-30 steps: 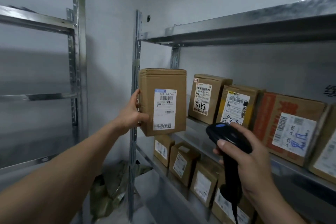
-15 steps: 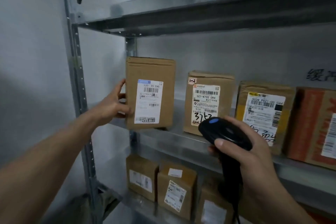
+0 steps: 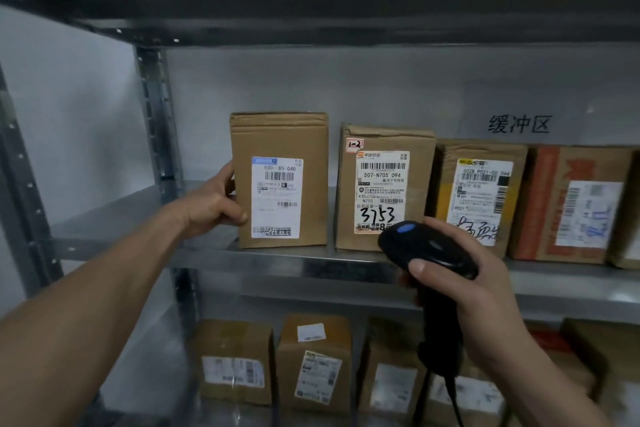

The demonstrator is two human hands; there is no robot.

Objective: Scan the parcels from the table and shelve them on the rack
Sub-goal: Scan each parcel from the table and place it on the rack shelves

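A tall brown cardboard parcel [image 3: 277, 135] with a white label stands upright on the metal rack's middle shelf [image 3: 277, 258], at the left end of a row of parcels. My left hand [image 3: 211, 203] grips its left edge, thumb on the front face. My right hand [image 3: 485, 288] holds a black barcode scanner [image 3: 426, 251] with a blue button, lower right, in front of the shelf edge; its cable hangs down.
To the right stand a parcel marked 3753 [image 3: 384, 184], a yellow-labelled parcel [image 3: 481, 198] and an orange-printed box [image 3: 571, 201]. Several more parcels [image 3: 311, 364] fill the shelf below. An upper shelf [image 3: 311, 10] overhangs. A rack post [image 3: 156, 114] stands left of the parcel.
The parcel went from being held in front of the rack's left post to standing on the middle shelf beside the 3753 parcel. The view swung right and closer. The scanner hand stayed put.
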